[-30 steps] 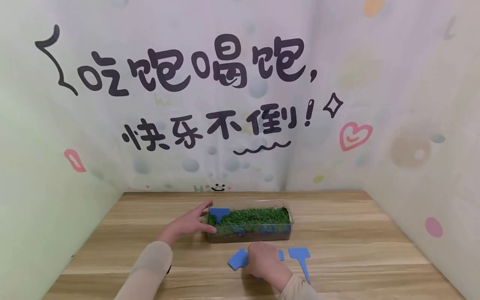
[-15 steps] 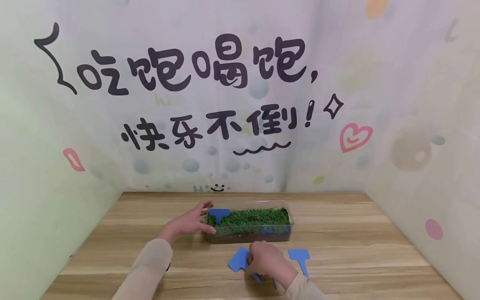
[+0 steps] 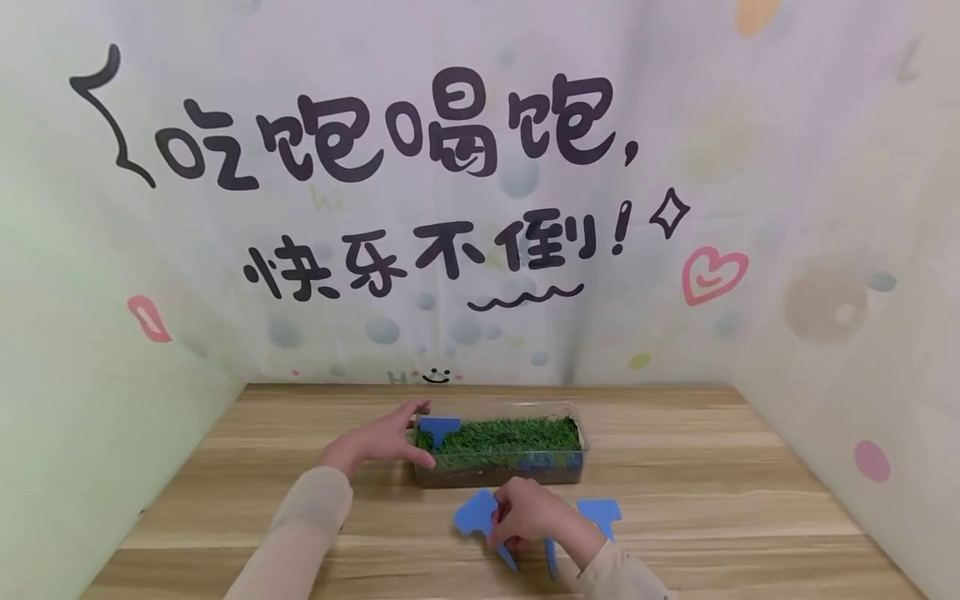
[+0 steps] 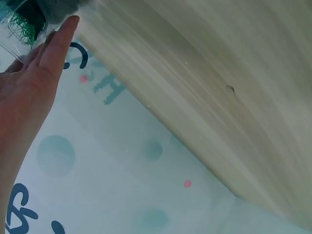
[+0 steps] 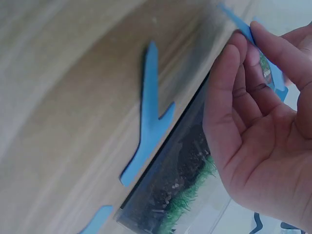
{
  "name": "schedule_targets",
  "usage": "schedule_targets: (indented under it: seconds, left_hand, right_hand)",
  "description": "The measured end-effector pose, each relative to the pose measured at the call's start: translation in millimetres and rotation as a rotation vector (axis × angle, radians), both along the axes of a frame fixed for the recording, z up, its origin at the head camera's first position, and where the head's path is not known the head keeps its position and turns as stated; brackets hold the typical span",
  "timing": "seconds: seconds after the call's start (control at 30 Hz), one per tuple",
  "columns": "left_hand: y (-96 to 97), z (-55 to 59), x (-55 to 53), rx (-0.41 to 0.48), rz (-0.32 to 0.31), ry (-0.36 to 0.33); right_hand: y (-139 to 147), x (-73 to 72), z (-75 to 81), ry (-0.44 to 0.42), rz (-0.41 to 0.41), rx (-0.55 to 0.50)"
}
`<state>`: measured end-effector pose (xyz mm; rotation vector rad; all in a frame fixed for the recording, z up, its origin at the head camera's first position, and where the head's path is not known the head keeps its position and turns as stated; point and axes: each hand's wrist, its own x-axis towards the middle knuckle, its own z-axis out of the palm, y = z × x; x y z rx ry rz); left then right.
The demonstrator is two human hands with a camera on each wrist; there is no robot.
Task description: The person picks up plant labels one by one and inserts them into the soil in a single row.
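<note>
My left hand (image 3: 378, 439) spans the left end of a clear plastic box (image 3: 498, 475), thumb at the front wall and fingers toward the back. Green artificial grass (image 3: 517, 435) over dark soil fills the box. A blue T-shaped plant label (image 3: 439, 428) stands upright in the grass at the left end. In front of the box, my right hand (image 3: 528, 512) pinches another blue plant label (image 5: 275, 73) between thumb and fingertips, raised off the table. Its wide head points left in the head view; the fingers hide its middle.
Two more blue labels lie on the wooden table (image 3: 712, 500): one label (image 3: 551, 557) is mostly hidden beneath my right hand, the other label (image 3: 600, 510) lies right of it, partly behind my wrist. A printed cloth backdrop (image 3: 480, 333) borders the table.
My right hand has picked a blue label off the table and raised it slightly, the hand shifting a little up and right. My left hand stays at the box.
</note>
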<state>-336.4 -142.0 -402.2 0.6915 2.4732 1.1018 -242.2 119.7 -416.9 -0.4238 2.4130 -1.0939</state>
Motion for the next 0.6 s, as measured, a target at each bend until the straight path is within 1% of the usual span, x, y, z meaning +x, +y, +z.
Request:
schedule_targets:
  seconds: [0.07,0.2,0.37,0.47,0.6]
  left_hand:
    - [-0.6,-0.1,-0.7,0.002,-0.002,-0.007]
    - [-0.2,0.9,-3.7,-0.007,-0.013,-0.007]
    - [0.6,1.5,-3.5,-0.013,-0.007,-0.024]
    - [0.8,2.1,-2.2,-0.012,0.002,-0.025]
    - [0.9,3.2,-1.3,-0.013,0.006,-0.022]
  right_hand:
    - [1,-0.8,1.7,-0.01,-0.004,-0.003]
    - [3,-2.7,4.0,0.01,-0.005,-0.018]
    - [6,-4.7,8.0,0.027,-0.008,-0.074]
    - [7,-7.0,11.6,0.055,-0.013,-0.099]
    - [8,-10.1,17.3,0.096,-0.018,-0.099]
